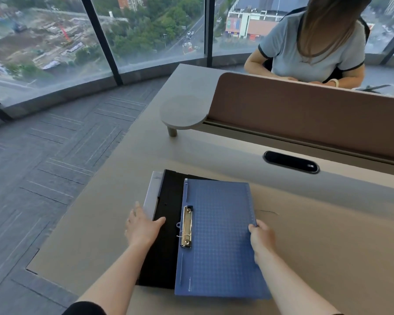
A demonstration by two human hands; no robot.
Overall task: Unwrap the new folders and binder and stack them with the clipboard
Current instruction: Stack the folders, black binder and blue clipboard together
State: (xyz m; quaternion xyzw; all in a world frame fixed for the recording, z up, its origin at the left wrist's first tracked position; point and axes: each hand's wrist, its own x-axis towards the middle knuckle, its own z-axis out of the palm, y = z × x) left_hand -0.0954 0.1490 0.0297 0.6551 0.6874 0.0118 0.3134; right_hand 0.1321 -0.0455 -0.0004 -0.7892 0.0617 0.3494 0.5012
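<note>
Near edge of the desk point(328, 235), left corner region: my stack sits here. My left hand point(142, 228) lies flat, fingers spread, on the black binder point(166, 223), thumb on its cover, pressing rather than gripping. My right hand point(260, 237) pinches the right edge of the blue clipboard point(221, 235), fingers curled under, thumb on top.

Clipboard lies on top of the binder, shifted right so its right part overhangs onto bare desk. Gold clip point(186, 226) runs along its left side. A pale grey folder point(152, 194) peeks out beneath the binder at the stack's far left corner. Whether a second folder lies under there, cannot tell.

Desk surface: matte beige, smooth, one thin dark scratch or thread just right of the clipboard. Further in, a black oval cable port point(290, 161) set into the top. Beyond it a brown divider panel point(305, 110) with a small rounded shelf point(182, 112) at its left end.

Across the divider, a person in a grey shirt point(314, 53) sits leaning forward.

Floor left of the desk: grey carpet tiles point(55, 155). Far side: curved floor-to-ceiling windows point(55, 42) with dark frames, city streets and trees far below.
</note>
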